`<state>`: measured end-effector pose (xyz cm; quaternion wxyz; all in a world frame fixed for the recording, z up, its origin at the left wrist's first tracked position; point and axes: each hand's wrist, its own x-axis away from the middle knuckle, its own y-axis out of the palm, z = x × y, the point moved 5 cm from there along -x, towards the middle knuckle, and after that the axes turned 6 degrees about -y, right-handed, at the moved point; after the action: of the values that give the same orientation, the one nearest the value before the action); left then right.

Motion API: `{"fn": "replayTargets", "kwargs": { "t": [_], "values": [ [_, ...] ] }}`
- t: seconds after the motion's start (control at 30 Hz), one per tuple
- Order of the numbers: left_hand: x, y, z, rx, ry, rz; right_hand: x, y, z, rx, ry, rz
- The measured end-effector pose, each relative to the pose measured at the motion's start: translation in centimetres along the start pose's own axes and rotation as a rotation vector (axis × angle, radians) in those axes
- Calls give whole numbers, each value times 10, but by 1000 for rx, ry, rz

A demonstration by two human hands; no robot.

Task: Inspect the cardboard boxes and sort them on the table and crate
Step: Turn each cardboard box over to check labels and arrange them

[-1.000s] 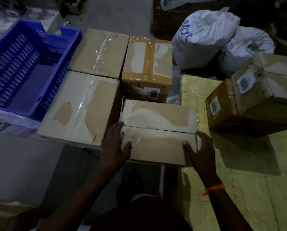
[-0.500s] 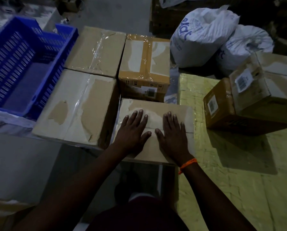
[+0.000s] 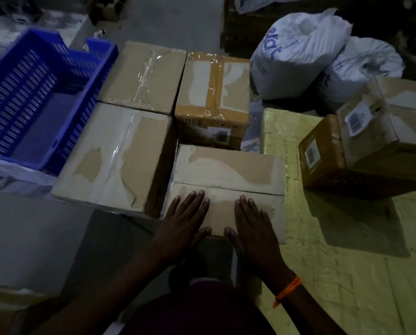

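Observation:
A flat cardboard box [image 3: 228, 170] with torn paper patches lies in front of me, at the left edge of the yellow-green table [image 3: 347, 274]. My left hand [image 3: 185, 223] and my right hand [image 3: 250, 228] rest palm-down, fingers spread, on its near flap, holding nothing. Three other boxes surround it: a large pale one [image 3: 115, 153] to the left, a taped one [image 3: 144, 76] behind that, and a brown taped one [image 3: 214, 93] straight behind. A blue plastic crate [image 3: 81, 112] stands empty at the far left.
Two stacked boxes with barcode labels [image 3: 371, 146] sit on the table at the right. Two white sacks [image 3: 298, 52] lie behind them. Grey floor shows below the boxes at the left, with another carton [image 3: 4, 303] at the bottom left corner.
My hands left the sides of the flat box and came to lie flat on its top, then slid back toward its near edge. The box stayed put.

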<state>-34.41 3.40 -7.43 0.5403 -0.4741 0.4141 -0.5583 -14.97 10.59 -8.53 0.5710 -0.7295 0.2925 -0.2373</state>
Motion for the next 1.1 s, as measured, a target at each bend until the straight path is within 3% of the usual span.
{"fn": "replayTargets", "kwargs": {
  "t": [0.37, 0.53, 0.73, 0.83, 0.93, 1.0, 1.1],
  "values": [
    [3, 4, -2, -15, -11, -36, 9, 6, 1, 46, -25, 38],
    [-1, 1, -4, 24, -4, -34, -1, -1, 15, 64, -84, -20],
    [-35, -31, -31, 82, -208, -63, -40, -45, 62, 54, 240, 157],
    [-58, -32, -61, 259, -367, -96, -61, -56, 91, -157, 463, 180],
    [-76, -50, -69, 536, -381, -39, -78, -61, 111, -633, 677, 210],
    [-83, -62, -67, 757, -414, -12, -83, -68, 113, -877, 741, 289],
    [-86, -70, -73, 1066, -611, -22, -81, -76, 114, -1095, 837, 324]
  ]
}}
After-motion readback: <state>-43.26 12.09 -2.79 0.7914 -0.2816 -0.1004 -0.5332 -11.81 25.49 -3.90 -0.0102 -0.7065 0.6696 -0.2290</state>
